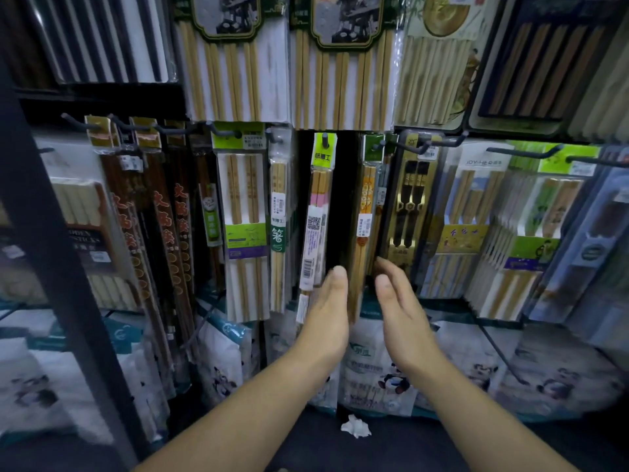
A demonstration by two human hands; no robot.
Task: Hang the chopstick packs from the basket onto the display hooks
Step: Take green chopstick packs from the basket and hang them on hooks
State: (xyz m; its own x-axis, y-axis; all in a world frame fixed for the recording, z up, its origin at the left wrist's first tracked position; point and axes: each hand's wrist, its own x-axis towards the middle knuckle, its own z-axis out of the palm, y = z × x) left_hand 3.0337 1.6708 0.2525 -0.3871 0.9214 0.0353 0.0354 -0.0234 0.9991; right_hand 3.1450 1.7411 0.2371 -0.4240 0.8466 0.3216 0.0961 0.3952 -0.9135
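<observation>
Head view: both hands reach toward a wall of hanging chopstick packs. The left hand (325, 311) is held flat, fingers (337, 277) straight and together, thumb side toward the camera. Its inner edge lies against the lower end of a narrow orange pack (363, 212), though it is hard to tell whether skin touches the wrapper. The right hand (403, 301) stands just right of that same pack, fingers (386, 267) straight and a little apart, curled round nothing. The pack's lower end sits between the two palms. The orange pack hangs upright in the middle of the lower row, its green top card on a dark hook (378, 145).

Just left of it, past a dark gap, hangs a slim pack with a yellow-green header (323, 155) and a barcode label. Farther left are a wider green-labelled pack (244, 206) and dark red packs (163, 216) with large printed characters. To the right hangs a black and gold pack (410, 206), then pale packs with painted cards. An upper row of big bamboo packs (235, 63) overhangs the lower one.

Below the hands, panda-printed bags (391, 379) line the lower shelf. A crumpled white scrap (355, 426) lies on the dark floor near the forearms. A black post (51, 233) slants down the left side.
</observation>
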